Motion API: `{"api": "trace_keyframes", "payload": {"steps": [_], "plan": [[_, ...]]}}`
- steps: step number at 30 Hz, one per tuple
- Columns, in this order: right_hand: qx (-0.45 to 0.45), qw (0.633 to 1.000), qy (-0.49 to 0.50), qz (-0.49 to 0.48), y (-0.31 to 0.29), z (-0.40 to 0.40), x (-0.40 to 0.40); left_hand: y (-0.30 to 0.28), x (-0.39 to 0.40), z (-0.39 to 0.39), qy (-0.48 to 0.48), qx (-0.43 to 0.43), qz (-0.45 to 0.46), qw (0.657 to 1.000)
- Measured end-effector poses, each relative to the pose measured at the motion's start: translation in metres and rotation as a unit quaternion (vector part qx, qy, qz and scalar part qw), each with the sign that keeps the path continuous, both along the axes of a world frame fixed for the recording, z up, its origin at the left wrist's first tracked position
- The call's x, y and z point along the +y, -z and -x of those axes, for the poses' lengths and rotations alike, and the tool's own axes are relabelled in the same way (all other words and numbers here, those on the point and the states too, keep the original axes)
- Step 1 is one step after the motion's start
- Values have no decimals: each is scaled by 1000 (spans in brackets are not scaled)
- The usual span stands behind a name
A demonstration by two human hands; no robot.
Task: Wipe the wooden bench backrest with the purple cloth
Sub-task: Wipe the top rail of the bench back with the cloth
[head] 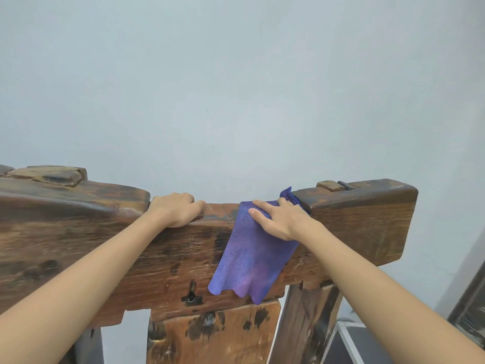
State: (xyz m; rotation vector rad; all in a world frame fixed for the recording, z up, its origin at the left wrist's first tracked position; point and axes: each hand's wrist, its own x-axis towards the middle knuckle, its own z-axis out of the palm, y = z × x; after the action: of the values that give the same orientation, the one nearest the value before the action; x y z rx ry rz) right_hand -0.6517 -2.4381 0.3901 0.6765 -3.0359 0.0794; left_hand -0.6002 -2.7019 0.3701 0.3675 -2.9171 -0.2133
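The dark wooden bench backrest (91, 232) runs across the view as a thick, worn top rail with a lower dip in its middle. A purple cloth (252, 261) is draped over that dip and hangs down the front face. My right hand (280, 219) lies flat on the upper part of the cloth, fingers spread, pressing it against the rail. My left hand (175, 208) rests on the bare top edge of the rail to the left of the cloth, fingers curled over the far side.
A pale blue-grey wall (236, 74) stands close behind the backrest. Wooden slats and posts (215, 337) run down below the rail. A dark case with a metal edge (349, 342) sits on the floor at lower right.
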Motion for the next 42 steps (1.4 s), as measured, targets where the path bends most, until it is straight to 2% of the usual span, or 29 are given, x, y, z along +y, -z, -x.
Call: {"api": "trace_keyframes", "payload": {"steps": [4, 8, 13, 17, 20, 24, 27, 30, 32, 34, 38, 42], "plan": [[-7, 999, -43, 13, 1, 14, 7, -1, 11, -1, 22, 34, -7, 999], [4, 996, -88, 18, 5, 27, 12, -6, 43, 6, 37, -10, -11, 999], [48, 988, -144, 11, 11, 28, 27, -17, 75, 50, 46, -86, -124, 987], [64, 973, -223, 7, 16, 31, 41, -33, 89, 81, 52, -137, -246, 958], [52, 965, -257, 25, 16, 34, 48, -36, 93, 102, 58, -82, -315, 944], [7, 957, -272, 100, 5, 44, 50, -48, 112, 106, 79, 19, -467, 880], [-20, 933, -246, 263, 0, 57, 47, -70, 126, 99, 114, 84, -533, 834], [2, 873, -185, 451, -10, 65, 45, -92, 139, 87, 137, 142, -559, 805], [23, 849, -160, 503, -20, 70, 49, -102, 144, 79, 156, 158, -571, 791], [17, 847, -171, 503, -32, 78, 61, -111, 151, 72, 188, 150, -572, 785], [-80, 869, -253, 418, -57, 95, 92, -127, 165, 66, 233, 133, -570, 777], [-74, 882, -270, 379, -78, 106, 124, -140, 172, 65, 241, 150, -573, 769]]}}
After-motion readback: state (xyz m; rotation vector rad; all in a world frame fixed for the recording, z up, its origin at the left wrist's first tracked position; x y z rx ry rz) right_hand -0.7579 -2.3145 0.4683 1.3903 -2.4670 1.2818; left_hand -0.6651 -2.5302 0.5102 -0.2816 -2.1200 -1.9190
